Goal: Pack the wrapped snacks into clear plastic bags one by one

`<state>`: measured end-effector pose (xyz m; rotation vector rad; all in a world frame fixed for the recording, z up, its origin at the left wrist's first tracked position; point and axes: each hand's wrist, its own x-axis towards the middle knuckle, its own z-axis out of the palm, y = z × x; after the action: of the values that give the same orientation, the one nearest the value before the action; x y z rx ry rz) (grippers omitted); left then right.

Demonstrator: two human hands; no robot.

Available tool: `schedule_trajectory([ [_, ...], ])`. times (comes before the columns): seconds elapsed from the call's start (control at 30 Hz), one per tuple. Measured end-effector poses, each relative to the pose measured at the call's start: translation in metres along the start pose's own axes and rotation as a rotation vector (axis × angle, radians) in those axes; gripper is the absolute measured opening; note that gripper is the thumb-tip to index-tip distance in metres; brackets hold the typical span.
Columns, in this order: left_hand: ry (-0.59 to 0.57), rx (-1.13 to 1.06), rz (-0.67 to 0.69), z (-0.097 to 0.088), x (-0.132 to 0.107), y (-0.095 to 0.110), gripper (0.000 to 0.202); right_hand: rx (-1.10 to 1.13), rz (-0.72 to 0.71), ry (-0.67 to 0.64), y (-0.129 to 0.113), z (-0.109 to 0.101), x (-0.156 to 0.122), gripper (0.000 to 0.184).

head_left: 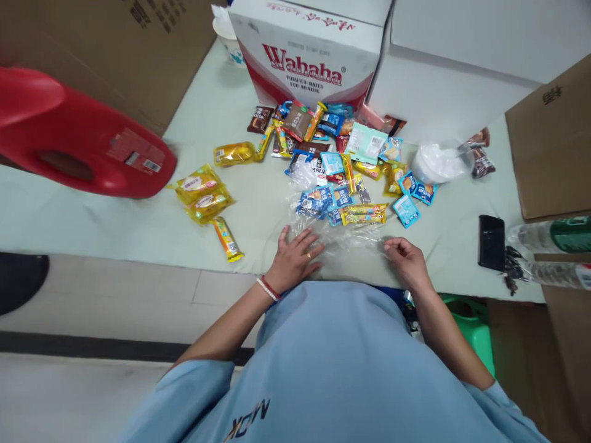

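Note:
My left hand [295,258] lies flat with fingers spread on a clear plastic bag [351,237] at the table's near edge. My right hand [406,258] is curled, pinching the bag's right end. The bag holds several blue and yellow snack packets [339,208] at its far end. Beyond it lies a heap of mixed snack packets [323,135] in blue, brown, yellow and mint. Yellow packets [205,194] lie apart to the left.
A Wahaha carton [305,55] and a white box [462,67] stand at the back. A red plastic object [78,138] lies at left. A clear lidded cup [441,163], black phone [491,241], keys and bottles [554,237] lie at right, with brown cardboard [549,135] behind.

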<state>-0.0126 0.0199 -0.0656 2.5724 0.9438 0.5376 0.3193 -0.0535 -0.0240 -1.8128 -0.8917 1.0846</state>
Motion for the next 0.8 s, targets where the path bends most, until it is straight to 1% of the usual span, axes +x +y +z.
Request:
schedule_trajectory([
  [0.03, -0.01, -0.022, -0.017, 0.001, -0.004, -0.003, 0.028, -0.006, 0.002, 0.011, 0.003, -0.004, -0.001, 0.041],
  [0.07, -0.016, -0.05, -0.033, 0.001, -0.007, -0.006, 0.024, -0.014, 0.004, 0.023, 0.005, -0.008, -0.003, 0.041],
  [0.13, -0.028, -0.118, -0.043, -0.003, -0.012, -0.013, 0.025, -0.037, 0.014, 0.051, 0.011, -0.015, -0.006, 0.041],
  [0.23, -0.063, -0.203, -0.044, -0.017, -0.017, -0.026, 0.026, -0.071, 0.018, 0.062, 0.02, -0.025, -0.01, 0.041],
  [0.37, -0.145, -0.29, -0.039, -0.041, -0.021, -0.039, 0.027, -0.161, -0.045, -0.003, 0.035, -0.035, -0.016, 0.038],
  [0.47, -0.182, -0.409, -0.071, -0.054, -0.021, -0.037, 0.031, -0.292, -0.144, -0.119, 0.037, -0.045, -0.018, 0.033],
  [0.53, -0.186, -0.475, -0.122, -0.058, -0.018, -0.032, 0.029, -0.377, -0.198, -0.182, 0.028, -0.056, -0.016, 0.029],
  [0.57, -0.187, -0.49, -0.143, -0.058, -0.016, -0.029, 0.033, -0.412, -0.216, -0.164, 0.02, -0.062, -0.014, 0.028],
  [0.63, -0.187, -0.485, -0.175, -0.056, -0.012, -0.024, 0.044, -0.464, -0.267, -0.031, -0.003, -0.068, -0.008, 0.028],
  [0.67, -0.191, -0.468, -0.183, -0.054, -0.009, -0.021, 0.047, -0.48, -0.316, 0.046, -0.016, -0.068, -0.005, 0.027],
  [0.7, -0.199, -0.442, -0.187, -0.052, -0.007, -0.019, 0.047, -0.489, -0.383, 0.091, -0.029, -0.064, -0.002, 0.026],
  [0.73, -0.211, -0.409, -0.188, -0.05, -0.005, -0.017, 0.045, -0.495, -0.463, 0.089, -0.04, -0.056, 0.002, 0.024],
  [0.77, -0.225, -0.373, -0.183, -0.048, -0.004, -0.015, 0.041, -0.497, -0.548, 0.04, -0.05, -0.045, 0.006, 0.022],
  [0.8, -0.241, -0.338, -0.173, -0.047, -0.003, -0.014, 0.034, -0.5, -0.627, -0.039, -0.056, -0.03, 0.009, 0.02],
])
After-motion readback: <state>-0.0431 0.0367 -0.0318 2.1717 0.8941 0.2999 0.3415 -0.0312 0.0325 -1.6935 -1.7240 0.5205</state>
